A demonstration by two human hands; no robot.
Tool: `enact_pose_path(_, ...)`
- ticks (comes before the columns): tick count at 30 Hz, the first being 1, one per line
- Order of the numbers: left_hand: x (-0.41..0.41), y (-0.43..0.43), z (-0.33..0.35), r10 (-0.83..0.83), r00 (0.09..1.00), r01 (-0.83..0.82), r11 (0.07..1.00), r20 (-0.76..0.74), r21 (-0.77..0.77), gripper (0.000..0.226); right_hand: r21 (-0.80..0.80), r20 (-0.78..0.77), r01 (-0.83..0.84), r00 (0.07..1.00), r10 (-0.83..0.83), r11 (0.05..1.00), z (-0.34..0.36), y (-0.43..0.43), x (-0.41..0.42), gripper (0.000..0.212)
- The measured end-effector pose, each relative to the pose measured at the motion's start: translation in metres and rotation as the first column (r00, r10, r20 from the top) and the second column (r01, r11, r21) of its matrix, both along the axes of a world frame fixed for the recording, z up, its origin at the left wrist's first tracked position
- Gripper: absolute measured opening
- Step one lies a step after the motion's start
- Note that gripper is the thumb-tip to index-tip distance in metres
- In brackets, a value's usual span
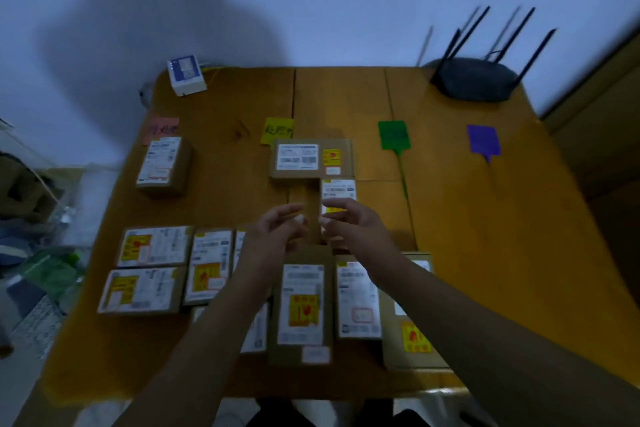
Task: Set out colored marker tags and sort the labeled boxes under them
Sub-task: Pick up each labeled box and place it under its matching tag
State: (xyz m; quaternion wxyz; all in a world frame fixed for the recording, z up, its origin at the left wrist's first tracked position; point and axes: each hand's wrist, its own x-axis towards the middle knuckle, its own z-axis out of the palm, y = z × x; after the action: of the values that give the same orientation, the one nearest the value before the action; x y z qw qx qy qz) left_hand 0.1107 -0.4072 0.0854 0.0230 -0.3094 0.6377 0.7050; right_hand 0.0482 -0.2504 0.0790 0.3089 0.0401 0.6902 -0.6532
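Head view: both hands, left hand and right hand, hover with fingers apart, empty, beside the small box; nudge it squarely under the yellow tag.

Four marker tags lie in a row across the far part of the counter: a pink tag, a yellow tag, a green tag with a long thin tail, and a purple tag. One brown labeled box sits just below the pink tag. Another box lies just below the yellow one, with a smaller box touching its near edge. The unsorted boxes cluster along the near edge, labels up.
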Motion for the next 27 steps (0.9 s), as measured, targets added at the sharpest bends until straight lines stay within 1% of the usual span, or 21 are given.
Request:
enact_pose_path(5, 0.024, 0.072, -0.011, -0.041, 0.996, 0.039, 0.999, 0.073, 0.031, 0.019, 0.091, 0.031, 0.061, 0.997, -0.064, 0.994, -0.021, 0.089, 0.008, 0.031)
enact_pose_path(8, 0.030, 0.100, -0.016, -0.074, 0.991, 0.072, 0.997, 0.108, 0.026, 0.021, 0.095, 0.051, 0.116, 0.991, -0.121, 0.989, -0.032, 0.121, 0.014, 0.028)
enact_pose_path(11, 0.032, 0.120, -0.023, -0.111, 0.984, 0.111, 0.994, 0.140, 0.004, 0.022, 0.154, -0.005, 0.181, 0.983, -0.182, 0.971, -0.047, 0.142, 0.021, 0.028)
enact_pose_path(15, 0.033, 0.144, -0.040, -0.152, 0.973, 0.155, 0.988, 0.172, -0.001, 0.024, 0.330, -0.097, 0.289, 0.957, -0.272, 0.899, -0.072, 0.166, 0.025, 0.042)
enact_pose_path(17, 0.032, 0.155, -0.051, -0.209, 0.962, 0.222, 0.973, 0.177, -0.060, 0.026, 0.375, -0.082, 0.299, 0.953, -0.290, 0.878, -0.082, 0.176, 0.028, 0.052)
enact_pose_path(19, 0.028, 0.163, -0.061, -0.306, 0.941, 0.332, 0.918, 0.147, -0.218, 0.031, 0.432, -0.050, 0.263, 0.962, -0.268, 0.863, -0.093, 0.185, 0.033, 0.063)
enact_pose_path(20, 0.024, 0.166, -0.065, -0.369, 0.919, 0.394, 0.859, 0.138, -0.327, 0.036, 0.457, -0.038, 0.239, 0.968, -0.249, 0.857, -0.098, 0.189, 0.037, 0.067)
enact_pose_path(21, 0.016, 0.168, -0.070, -0.447, 0.880, 0.466, 0.747, 0.162, -0.475, 0.043, 0.470, -0.028, 0.218, 0.972, -0.232, 0.855, -0.103, 0.192, 0.041, 0.070)
enact_pose_path(22, 0.006, 0.170, -0.074, -0.526, 0.815, 0.544, 0.552, 0.242, -0.632, 0.055, 0.476, -0.020, 0.200, 0.976, -0.217, 0.856, -0.108, 0.194, 0.044, 0.072)
enact_pose_path(23, -0.006, 0.172, -0.077, -0.573, 0.730, 0.611, 0.305, 0.372, -0.730, 0.074, 0.482, -0.016, 0.183, 0.980, -0.201, 0.857, -0.111, 0.197, 0.048, 0.073)
enact_pose_path(24, -0.018, 0.174, -0.078, -0.575, 0.639, 0.670, 0.089, 0.511, -0.737, 0.096, 0.488, -0.018, 0.168, 0.983, -0.183, 0.857, -0.114, 0.198, 0.051, 0.075)
enact_pose_path(25, -0.029, 0.176, -0.079, -0.553, 0.545, 0.728, -0.063, 0.631, -0.683, 0.116, 0.495, -0.027, 0.156, 0.986, -0.164, 0.855, -0.117, 0.200, 0.054, 0.076)
enact_pose_path(26, -0.039, 0.177, -0.082, -0.526, 0.463, 0.771, -0.157, 0.713, -0.617, 0.130, 0.501, -0.041, 0.148, 0.988, -0.148, 0.853, -0.119, 0.201, 0.056, 0.076)
enact_pose_path(27, -0.046, 0.178, -0.086, -0.507, 0.401, 0.800, -0.212, 0.763, -0.561, 0.138, 0.503, -0.055, 0.144, 0.989, -0.135, 0.852, -0.121, 0.202, 0.057, 0.075)
